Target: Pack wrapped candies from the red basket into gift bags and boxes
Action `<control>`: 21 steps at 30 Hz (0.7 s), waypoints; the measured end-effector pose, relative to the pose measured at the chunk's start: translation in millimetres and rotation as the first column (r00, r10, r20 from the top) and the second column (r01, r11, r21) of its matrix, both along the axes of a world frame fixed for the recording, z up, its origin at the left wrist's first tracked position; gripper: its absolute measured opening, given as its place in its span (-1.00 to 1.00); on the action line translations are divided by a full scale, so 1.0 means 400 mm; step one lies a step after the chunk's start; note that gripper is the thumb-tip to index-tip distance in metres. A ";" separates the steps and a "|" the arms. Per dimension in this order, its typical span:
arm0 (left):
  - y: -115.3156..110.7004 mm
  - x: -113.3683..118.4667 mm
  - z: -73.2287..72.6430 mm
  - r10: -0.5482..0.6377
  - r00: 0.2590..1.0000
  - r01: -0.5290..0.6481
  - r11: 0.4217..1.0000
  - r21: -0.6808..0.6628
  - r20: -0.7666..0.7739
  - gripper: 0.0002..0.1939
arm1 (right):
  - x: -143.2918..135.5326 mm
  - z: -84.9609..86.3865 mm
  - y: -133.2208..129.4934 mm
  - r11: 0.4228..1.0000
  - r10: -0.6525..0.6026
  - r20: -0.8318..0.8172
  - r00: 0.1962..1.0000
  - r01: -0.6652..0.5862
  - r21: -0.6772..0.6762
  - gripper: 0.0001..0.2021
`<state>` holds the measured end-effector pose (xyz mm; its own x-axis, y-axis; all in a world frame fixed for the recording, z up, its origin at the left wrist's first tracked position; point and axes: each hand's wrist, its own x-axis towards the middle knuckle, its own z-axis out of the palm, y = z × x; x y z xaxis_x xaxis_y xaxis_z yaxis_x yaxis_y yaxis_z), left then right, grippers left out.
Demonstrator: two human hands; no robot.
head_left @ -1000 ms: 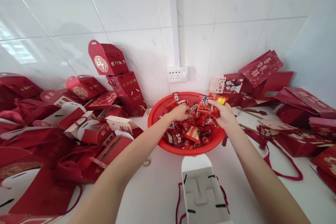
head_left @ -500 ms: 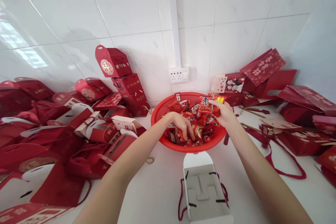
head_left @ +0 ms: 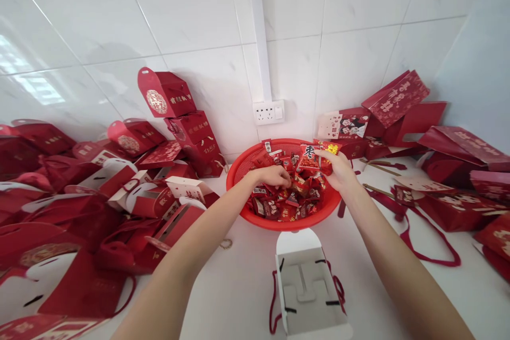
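A red plastic basket [head_left: 263,221] holds many wrapped sweets [head_left: 274,207]. My left hand [head_left: 274,175] reaches into it with curled fingers closed among the wrappers; what they grip, if anything, is hidden. Over the basket's right side, my right hand [head_left: 338,169] pinches red candy packets [head_left: 309,157], one with a large black character and one with yellow print. In front of the basket an open box [head_left: 308,287] with a white inside and dark red cord handles lies on the white table [head_left: 231,287], with nothing in it.
Many red gift boxes [head_left: 83,218] crowd the left side, with a stack [head_left: 195,133] by the tiled wall. More red boxes [head_left: 458,207], ribbons and bags lie at the right. A socket [head_left: 269,112] is on the wall behind the basket.
My left hand has moved up and slightly back within the basket, uncovering sweets near its front. My right hand still holds the packets, shifted slightly left in view.
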<state>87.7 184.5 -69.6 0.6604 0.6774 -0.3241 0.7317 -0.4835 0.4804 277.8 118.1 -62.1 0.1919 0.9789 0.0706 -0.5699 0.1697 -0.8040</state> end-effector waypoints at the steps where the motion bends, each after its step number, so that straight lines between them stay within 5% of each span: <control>1: -0.005 0.004 0.000 -0.018 1.000 0.018 1.000 0.009 -0.014 -0.79 | 0.000 0.000 0.000 1.000 0.003 0.001 1.000 -0.003 0.002 -0.61; 15: -0.016 0.020 -0.009 0.048 0.985 -0.028 0.992 0.120 -0.167 -0.74 | 0.001 0.006 -0.002 1.000 0.005 0.011 1.000 -0.004 -0.022 -0.60; 21: -0.014 0.012 0.004 0.063 0.996 -0.054 0.990 0.132 -0.067 -0.48 | 0.002 -0.001 0.000 1.000 0.019 0.018 1.000 -0.019 -0.004 -0.61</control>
